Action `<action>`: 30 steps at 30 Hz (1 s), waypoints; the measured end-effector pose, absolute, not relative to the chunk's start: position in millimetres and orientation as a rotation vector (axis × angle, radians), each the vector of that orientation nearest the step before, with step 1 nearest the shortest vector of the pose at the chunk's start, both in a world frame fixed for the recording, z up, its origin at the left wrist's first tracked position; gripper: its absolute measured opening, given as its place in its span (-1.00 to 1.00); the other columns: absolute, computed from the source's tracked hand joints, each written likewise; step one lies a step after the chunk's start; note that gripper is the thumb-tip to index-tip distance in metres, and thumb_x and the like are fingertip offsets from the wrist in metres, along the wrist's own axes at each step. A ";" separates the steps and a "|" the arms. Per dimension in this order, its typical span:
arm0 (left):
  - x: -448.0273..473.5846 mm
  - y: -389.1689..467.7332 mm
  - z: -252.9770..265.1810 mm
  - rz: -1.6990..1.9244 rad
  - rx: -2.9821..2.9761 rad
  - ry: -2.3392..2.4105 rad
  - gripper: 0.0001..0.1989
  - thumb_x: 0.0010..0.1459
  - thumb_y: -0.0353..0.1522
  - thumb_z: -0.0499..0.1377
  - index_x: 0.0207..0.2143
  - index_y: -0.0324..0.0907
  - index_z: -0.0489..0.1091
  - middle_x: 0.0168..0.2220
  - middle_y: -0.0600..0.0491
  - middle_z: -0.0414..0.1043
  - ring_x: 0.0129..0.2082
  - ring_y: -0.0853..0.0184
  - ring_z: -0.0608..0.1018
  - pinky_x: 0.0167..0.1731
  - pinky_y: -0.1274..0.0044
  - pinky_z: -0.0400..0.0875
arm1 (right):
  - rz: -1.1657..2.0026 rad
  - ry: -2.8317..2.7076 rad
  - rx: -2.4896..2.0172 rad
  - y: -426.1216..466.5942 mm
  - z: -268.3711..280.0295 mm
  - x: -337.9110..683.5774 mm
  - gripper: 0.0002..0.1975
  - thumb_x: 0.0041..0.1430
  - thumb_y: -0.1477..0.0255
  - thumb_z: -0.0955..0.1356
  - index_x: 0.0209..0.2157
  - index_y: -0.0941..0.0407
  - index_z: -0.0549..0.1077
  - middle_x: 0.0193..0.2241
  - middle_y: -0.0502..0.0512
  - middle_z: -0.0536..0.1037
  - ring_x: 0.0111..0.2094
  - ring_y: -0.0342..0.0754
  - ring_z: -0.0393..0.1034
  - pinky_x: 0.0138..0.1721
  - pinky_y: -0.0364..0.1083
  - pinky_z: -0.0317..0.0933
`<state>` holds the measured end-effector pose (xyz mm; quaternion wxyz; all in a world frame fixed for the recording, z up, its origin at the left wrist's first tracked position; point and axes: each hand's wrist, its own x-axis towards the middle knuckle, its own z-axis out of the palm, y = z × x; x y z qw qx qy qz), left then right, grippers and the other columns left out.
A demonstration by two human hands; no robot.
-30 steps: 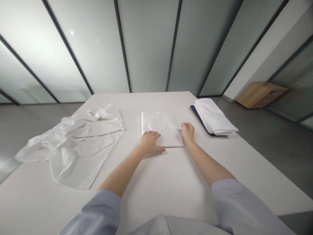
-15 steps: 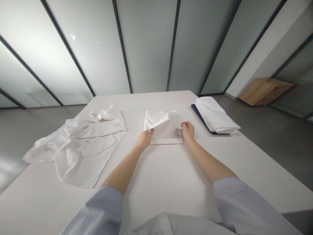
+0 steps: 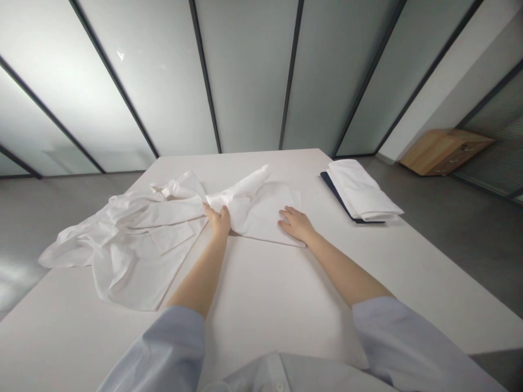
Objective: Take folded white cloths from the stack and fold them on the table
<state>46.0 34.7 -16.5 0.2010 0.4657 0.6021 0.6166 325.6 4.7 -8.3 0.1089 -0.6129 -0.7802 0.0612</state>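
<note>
left hand (image 3: 219,219) is closed on the top layer of the folded white cloth (image 3: 267,215), which lies mid-surface; the pinched part stands up in a ridge running toward the far side. right hand (image 3: 296,223) lies flat and open on the near right part of the same cloth, fingers (image 3: 286,213) spread, pinning the lower layer to the white surface (image 3: 265,294).

the crumpled white shirt (image 3: 134,239) lies just beside the left hand, its edge touching or nearly touching the lifted cloth; cannot tell which. a second folded white cloth (image 3: 362,190) rests on a dark flat item (image 3: 333,190) at the far right, well apart.

notes on doing the step well (judgement):
- keep the right palm flat with even pressure, so the bottom layer does not creep while the top is drawn over.
- lift the pinched layer clear before carrying it left, or it may drag the shirt edge along.
- pull steadily along the fold line, not diagonally, to avoid twisting.
- hold near an edge or corner rather than a bunched middle, so the layer opens flat.
</note>
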 end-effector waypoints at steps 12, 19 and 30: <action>81.0 0.7 -1.5 0.548 2.244 1.936 -0.50 0.22 -0.17 0.06 0.17 -0.14 0.30 0.29 -0.15 0.15 0.31 0.02 0.14 0.27 0.15 -0.05 | -0.030 -2.058 -2.141 2.2 13.9 339.8 -0.66 0.18 0.25 0.26 -0.14 0.11 0.52 -0.07 0.31 0.53 -0.03 0.20 0.37 -0.07 0.09 0.15; 72.1 4.5 -4.0 0.482 2.161 2.061 -0.44 0.21 -0.07 0.04 0.18 -0.14 0.28 0.29 -0.17 0.15 0.30 -0.03 0.16 0.22 0.16 0.06 | -0.026 -1.750 -2.204 10.7 6.2 365.1 -0.60 0.20 0.26 0.24 -0.02 0.15 0.45 -0.11 0.30 0.52 -0.04 0.18 0.36 -0.06 0.09 0.11; 76.0 1.5 0.0 0.472 2.153 2.043 -0.44 0.22 -0.11 0.05 0.19 -0.18 0.26 0.29 -0.22 0.15 0.30 -0.02 0.16 0.24 0.15 0.02 | 0.070 -1.562 -2.196 19.6 0.7 378.1 -0.73 0.15 0.41 0.24 -0.21 0.14 0.53 -0.20 0.28 0.55 -0.07 0.24 0.32 -0.03 0.18 0.08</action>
